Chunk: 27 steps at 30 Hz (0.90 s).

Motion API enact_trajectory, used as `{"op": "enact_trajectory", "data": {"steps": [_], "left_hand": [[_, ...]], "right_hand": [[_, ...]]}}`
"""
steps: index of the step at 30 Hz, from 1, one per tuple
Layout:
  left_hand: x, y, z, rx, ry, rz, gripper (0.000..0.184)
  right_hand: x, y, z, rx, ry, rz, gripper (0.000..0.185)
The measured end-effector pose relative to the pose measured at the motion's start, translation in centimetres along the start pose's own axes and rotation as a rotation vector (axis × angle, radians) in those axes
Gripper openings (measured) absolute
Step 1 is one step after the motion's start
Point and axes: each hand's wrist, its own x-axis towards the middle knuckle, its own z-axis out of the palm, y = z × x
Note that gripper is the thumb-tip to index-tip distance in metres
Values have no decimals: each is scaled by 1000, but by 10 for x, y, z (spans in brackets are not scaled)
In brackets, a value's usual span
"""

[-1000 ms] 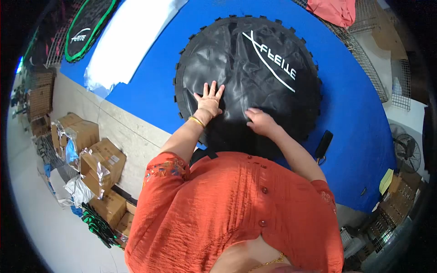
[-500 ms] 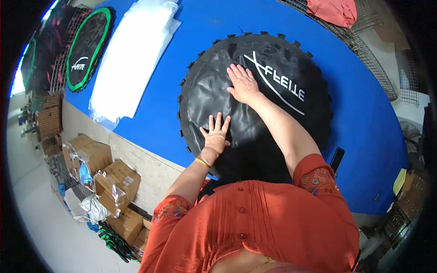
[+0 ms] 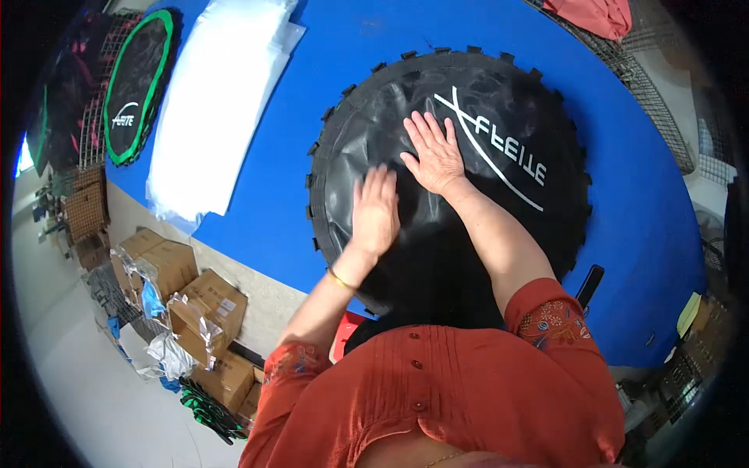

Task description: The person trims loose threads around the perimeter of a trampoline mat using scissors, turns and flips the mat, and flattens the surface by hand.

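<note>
A round black trampoline mat (image 3: pixel 468 93) with tabs around its rim and white lettering lies on the blue tabletop (image 3: pixel 647 234). Its surface looks shiny and slightly wrinkled. My right hand (image 3: pixel 434 152) rests on it with fingers stretched out, just left of the lettering. Lower and to the left is my left hand (image 3: pixel 376 212), its fingers extended and a little blurred. It is over the mat's left part; whether the palm touches cannot be made out. Neither hand holds anything. My body hides the mat's near edge.
Clear plastic sheets (image 3: pixel 222 101) lie left on the table, beside a green-rimmed black mat (image 3: pixel 140 86). A dark phone-like object (image 3: pixel 591 285) is at right. Cardboard boxes (image 3: pixel 207 308) stand on the floor at left. Red cloth (image 3: pixel 597 14) lies at the far right.
My left hand has moved up the mat, its spread fingers now closer together. My right hand stays flat at about the same place by the lettering. The view has shifted slightly.
</note>
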Motion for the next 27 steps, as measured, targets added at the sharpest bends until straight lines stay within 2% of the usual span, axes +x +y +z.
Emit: {"op": "enact_trajectory", "data": {"steps": [3,9,14,27], "left_hand": [[70,-21,2,26,135,86,53],[160,-52,33,104,135,173,56],[168,-74,60,206,99,177,60],[171,-69,57,255,89,195,58]], "right_hand": [[2,-1,-2,8,-11,2,77],[3,2,0,29,1,-11,78],[2,7,5,111,68,-23,79],[1,9,4,209,101,-7,80]]}}
